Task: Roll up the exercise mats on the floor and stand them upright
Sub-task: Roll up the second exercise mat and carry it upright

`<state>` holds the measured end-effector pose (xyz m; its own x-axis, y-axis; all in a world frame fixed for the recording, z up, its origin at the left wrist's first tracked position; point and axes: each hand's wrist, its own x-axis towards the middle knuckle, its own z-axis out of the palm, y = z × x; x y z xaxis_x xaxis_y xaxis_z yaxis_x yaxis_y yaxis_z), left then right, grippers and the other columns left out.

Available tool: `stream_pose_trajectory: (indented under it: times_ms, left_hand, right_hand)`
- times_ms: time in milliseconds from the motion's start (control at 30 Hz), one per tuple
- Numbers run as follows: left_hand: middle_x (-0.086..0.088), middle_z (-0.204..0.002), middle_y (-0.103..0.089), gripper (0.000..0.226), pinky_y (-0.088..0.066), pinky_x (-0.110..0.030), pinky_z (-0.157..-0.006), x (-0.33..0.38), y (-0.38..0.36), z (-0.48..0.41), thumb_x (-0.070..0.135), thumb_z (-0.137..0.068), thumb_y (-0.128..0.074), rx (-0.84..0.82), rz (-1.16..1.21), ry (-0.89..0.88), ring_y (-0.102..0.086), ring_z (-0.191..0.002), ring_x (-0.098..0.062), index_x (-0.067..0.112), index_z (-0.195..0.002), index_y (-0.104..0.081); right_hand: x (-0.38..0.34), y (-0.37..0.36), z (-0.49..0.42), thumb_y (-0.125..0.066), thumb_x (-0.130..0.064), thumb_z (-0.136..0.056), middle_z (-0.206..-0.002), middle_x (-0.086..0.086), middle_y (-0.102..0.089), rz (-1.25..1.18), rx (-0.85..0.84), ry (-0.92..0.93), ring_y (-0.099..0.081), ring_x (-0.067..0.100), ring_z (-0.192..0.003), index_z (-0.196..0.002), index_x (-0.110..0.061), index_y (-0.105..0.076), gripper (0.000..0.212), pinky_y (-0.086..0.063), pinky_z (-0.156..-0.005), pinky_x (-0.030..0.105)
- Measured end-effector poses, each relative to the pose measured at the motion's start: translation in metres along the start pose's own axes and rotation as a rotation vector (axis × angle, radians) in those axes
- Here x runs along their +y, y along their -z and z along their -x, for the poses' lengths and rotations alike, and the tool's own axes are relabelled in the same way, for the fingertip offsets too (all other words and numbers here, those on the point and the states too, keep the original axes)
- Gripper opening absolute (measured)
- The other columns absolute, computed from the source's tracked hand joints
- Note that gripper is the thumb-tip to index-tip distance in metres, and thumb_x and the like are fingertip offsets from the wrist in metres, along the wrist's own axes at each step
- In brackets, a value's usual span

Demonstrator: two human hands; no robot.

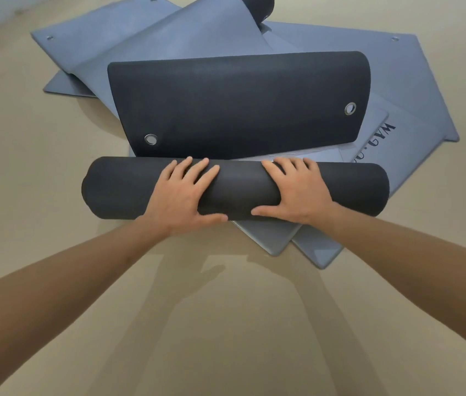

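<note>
A dark exercise mat is partly rolled into a thick roll (pixel 240 192) lying crosswise in front of me. Its loose end flap (pixel 234 104) curls up behind the roll and carries two metal eyelets. My left hand (pixel 183 195) presses flat on the left half of the roll, fingers spread. On the right half rests my right hand (pixel 297 192), also spread, thumb on the near side. Underneath lie several flat grey-blue mats (pixel 414 81), overlapping at angles, one with printed lettering.
Another dark roll (pixel 257 7) lies at the far end of a half-unrolled grey mat (pixel 192 38). The beige floor (pixel 226 324) stretches all around the pile. A pale wall base shows at the top left corner.
</note>
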<state>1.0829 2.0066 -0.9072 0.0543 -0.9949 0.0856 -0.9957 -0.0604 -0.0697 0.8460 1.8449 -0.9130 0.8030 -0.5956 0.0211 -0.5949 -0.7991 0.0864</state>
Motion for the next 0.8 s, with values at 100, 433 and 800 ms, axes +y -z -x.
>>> stream_pose_trajectory:
  times_ms: [100,433,800]
  left_hand:
    - [-0.012,-0.168,-0.023,0.129,-0.018,-0.056,-0.123,-0.006,-0.003,-0.021,0.103,-0.062,-0.033,-0.131,-0.077,0.035,-0.023,-0.152,-0.04,0.025,-0.163,-0.013]
    - [0.003,-0.147,-0.05,0.133,-0.038,-0.046,-0.111,-0.035,-0.001,-0.082,0.107,-0.046,-0.043,-0.191,0.033,0.056,-0.049,-0.13,-0.025,0.033,-0.156,-0.025]
    - [0.012,-0.088,-0.067,0.098,-0.049,-0.032,-0.066,-0.023,0.024,-0.064,0.103,-0.049,-0.045,-0.155,0.011,0.059,-0.065,-0.081,-0.016,0.032,-0.117,-0.055]
  right_hand:
    - [0.013,0.009,-0.025,-0.026,-0.106,-0.064,-0.147,0.002,-0.052,-0.053,-0.063,0.023,-0.051,0.031,-0.129,-0.154,-0.026,-0.033,0.12,-0.039,-0.106,0.05]
    - [0.044,0.003,-0.04,-0.028,-0.111,-0.052,-0.159,0.009,-0.039,0.017,-0.124,0.019,-0.041,0.036,-0.142,-0.16,-0.024,-0.021,0.139,-0.027,-0.119,0.06]
    - [0.04,0.036,-0.038,-0.055,-0.098,-0.059,-0.099,-0.007,-0.061,-0.07,-0.089,0.095,-0.061,0.018,-0.093,-0.138,-0.028,-0.048,0.106,-0.047,-0.069,0.034]
